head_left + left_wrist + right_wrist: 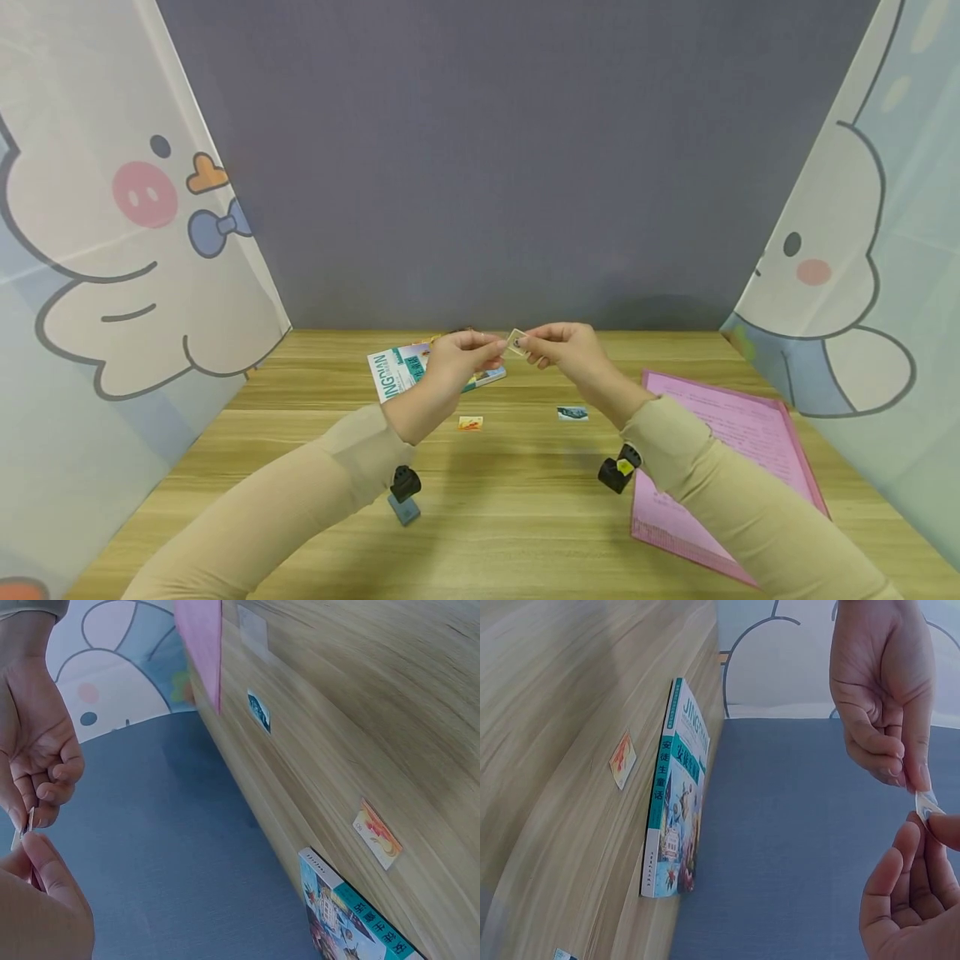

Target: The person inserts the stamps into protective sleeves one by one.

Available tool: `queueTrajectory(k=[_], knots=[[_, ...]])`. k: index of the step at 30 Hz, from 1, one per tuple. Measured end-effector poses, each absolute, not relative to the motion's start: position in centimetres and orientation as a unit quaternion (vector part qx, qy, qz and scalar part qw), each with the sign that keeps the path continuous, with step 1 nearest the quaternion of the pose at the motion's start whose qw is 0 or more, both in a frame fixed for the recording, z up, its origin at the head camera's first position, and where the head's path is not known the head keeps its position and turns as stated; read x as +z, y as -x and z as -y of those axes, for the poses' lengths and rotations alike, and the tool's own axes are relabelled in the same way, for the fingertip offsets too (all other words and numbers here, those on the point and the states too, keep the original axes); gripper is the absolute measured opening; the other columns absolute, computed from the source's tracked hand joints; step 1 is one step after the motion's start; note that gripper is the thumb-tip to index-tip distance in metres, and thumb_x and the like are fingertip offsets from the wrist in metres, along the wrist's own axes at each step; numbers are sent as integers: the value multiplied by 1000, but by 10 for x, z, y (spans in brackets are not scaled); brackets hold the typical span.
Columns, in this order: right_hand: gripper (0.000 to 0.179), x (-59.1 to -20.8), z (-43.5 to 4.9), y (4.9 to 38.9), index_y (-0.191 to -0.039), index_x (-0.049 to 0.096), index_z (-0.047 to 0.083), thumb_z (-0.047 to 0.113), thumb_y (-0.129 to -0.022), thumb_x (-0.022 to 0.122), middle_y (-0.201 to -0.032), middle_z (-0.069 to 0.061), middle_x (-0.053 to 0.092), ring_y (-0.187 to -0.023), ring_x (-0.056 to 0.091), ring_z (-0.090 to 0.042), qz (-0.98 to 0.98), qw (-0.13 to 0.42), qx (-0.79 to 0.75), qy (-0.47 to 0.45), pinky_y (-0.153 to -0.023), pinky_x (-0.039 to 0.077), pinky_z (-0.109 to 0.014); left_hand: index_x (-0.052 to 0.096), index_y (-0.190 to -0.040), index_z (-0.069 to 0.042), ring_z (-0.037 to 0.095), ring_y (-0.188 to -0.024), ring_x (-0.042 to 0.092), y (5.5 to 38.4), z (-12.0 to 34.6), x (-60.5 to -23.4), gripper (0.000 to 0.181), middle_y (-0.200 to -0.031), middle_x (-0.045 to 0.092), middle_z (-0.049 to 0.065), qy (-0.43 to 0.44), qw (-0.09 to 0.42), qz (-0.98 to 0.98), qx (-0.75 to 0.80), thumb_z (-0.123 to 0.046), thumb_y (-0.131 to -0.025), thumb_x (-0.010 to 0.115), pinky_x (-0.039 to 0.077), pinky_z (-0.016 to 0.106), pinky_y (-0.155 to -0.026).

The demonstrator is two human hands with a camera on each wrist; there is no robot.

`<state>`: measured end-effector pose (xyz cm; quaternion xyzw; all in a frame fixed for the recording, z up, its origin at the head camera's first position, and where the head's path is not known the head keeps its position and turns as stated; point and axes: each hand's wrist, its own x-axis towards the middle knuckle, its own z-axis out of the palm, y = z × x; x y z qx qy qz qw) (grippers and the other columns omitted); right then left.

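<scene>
Head view: left hand [459, 360] and right hand [573, 353] meet mid-frame, both pinching one small cream card [517, 342] between thumb and fingers. Card sits tilted, corner up, dark mark on its face. Book [393, 373] lies on the wooden table [517, 533] past the left hand, partly covered by it. Orange-and-yellow card [470, 423] flat on the table, nearer the wearer than the book; teal card [573, 413] flat to its right, well apart. Pink folder [738, 425] with printed text on the right side, partly hidden under the right sleeve [750, 500] in this view. Small blue-grey block [405, 509] on the table beside the left wrist's black device [405, 483].

Left wrist view: left hand at bottom left, right hand above it, fingertips meeting at the cream card. Card shows nearly edge-on, mostly covered by fingers. Right hand's other fingers curl loosely. Orange-and-yellow card near the book; teal card nearer the pink folder.

Right wrist view: left hand comes in from the top, right hand from bottom right. Both grip the cream card by thumb and fingertips, held up off the table in front of the grey-blue back panel [780, 847]. Book lies cover up, spine toward the orange-and-yellow card.
</scene>
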<state>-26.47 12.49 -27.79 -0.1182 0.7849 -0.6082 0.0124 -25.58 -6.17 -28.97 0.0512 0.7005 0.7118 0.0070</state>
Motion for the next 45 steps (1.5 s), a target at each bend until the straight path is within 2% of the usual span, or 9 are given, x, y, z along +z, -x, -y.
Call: queueTrajectory(k=[7, 16, 24, 31, 38, 41, 45], knots=[[27, -279, -126, 267, -101, 69, -2, 22, -92, 69, -82, -5, 69, -77, 62, -15, -790, 33, -600, 121, -72, 55, -26, 72, -100, 0, 9, -71, 67, 257, 61, -293, 19, -88, 66, 2, -53, 10, -706, 707, -15, -88, 73, 59, 34, -87], [25, -276, -126, 266, -100, 70, -2, 22, -91, 69, -88, -9, 71, -76, 63, -14, -802, 49, -579, 138, -71, 55, -25, 72, -100, 1, 11, -71, 66, 257, 62, -293, 18, -88, 66, 2, -68, 7, -703, 708, -14, -88, 72, 59, 29, -83], [25, -271, -129, 268, -102, 70, 0, 23, -91, 69, -80, 1, 69, -71, 60, -14, -819, 63, -548, 155, -72, 55, -28, 71, -101, 1, 10, -71, 66, 258, 61, -293, 20, -91, 68, 3, -67, 13, -707, 703, -14, -89, 72, 58, 33, -87], [26, -270, -132, 270, -105, 69, -1, 21, -92, 69, -81, 2, 66, -73, 60, -15, -817, 65, -545, 180, -74, 55, -28, 71, -102, 1, 10, -71, 66, 257, 60, -291, 20, -93, 69, 5, -64, 19, -710, 701, -14, -89, 71, 59, 31, -83], [22, -268, -135, 269, -106, 68, 0, 19, -94, 66, -83, 2, 67, -77, 60, -21, -821, 66, -527, 209, -75, 54, -30, 72, -102, -2, 15, -77, 69, 257, 61, -290, 19, -93, 70, 4, -65, 40, -722, 687, -16, -88, 73, 57, 37, -91], [22, -268, -136, 269, -107, 67, 0, 18, -94, 65, -85, 0, 67, -75, 59, -19, -822, 71, -519, 222, -75, 53, -30, 72, -101, -2, 15, -78, 69, 257, 61, -291, 19, -93, 70, 4, -68, 45, -723, 686, -15, -88, 73, 56, 41, -94], [23, -267, -136, 270, -108, 66, 0, 19, -94, 66, -88, -2, 67, -73, 59, -15, -826, 79, -509, 227, -75, 53, -30, 73, -100, -2, 13, -75, 68, 258, 61, -291, 18, -91, 70, 2, -72, 46, -726, 683, -15, -88, 73, 58, 37, -90]])
